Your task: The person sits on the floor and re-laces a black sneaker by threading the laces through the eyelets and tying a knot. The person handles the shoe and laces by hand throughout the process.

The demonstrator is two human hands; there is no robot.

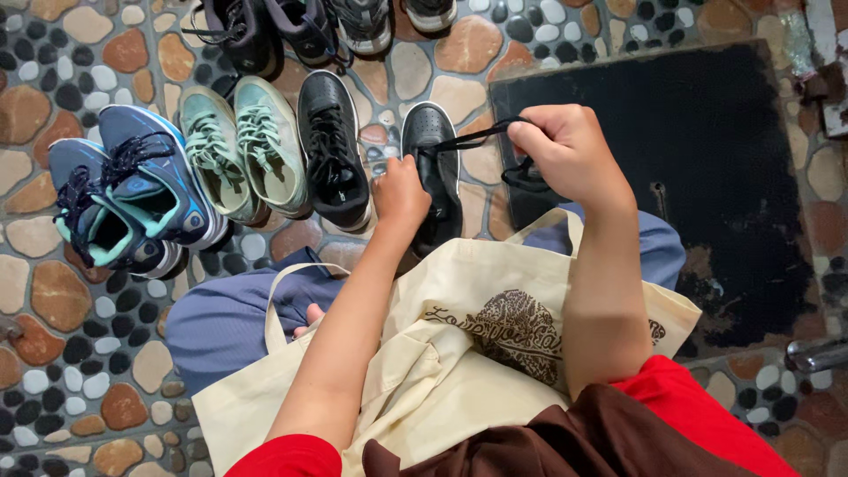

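Observation:
A black sneaker [435, 168] stands on the pebble floor in front of me. My left hand [399, 193] grips its left side near the tongue. My right hand [565, 152] is closed on the shoe's black lace [468, 138], pulled taut up and to the right, with a loop hanging under the fist. A cream tote bag [459, 353] with a dark print lies across my lap, over blue trousers.
Its black mate [331, 150] stands just left. Further left are a mint-green pair [243, 150] and a blue and teal pair [124, 190]. More dark shoes [300, 31] line the top edge. A black doormat [707, 168] lies to the right.

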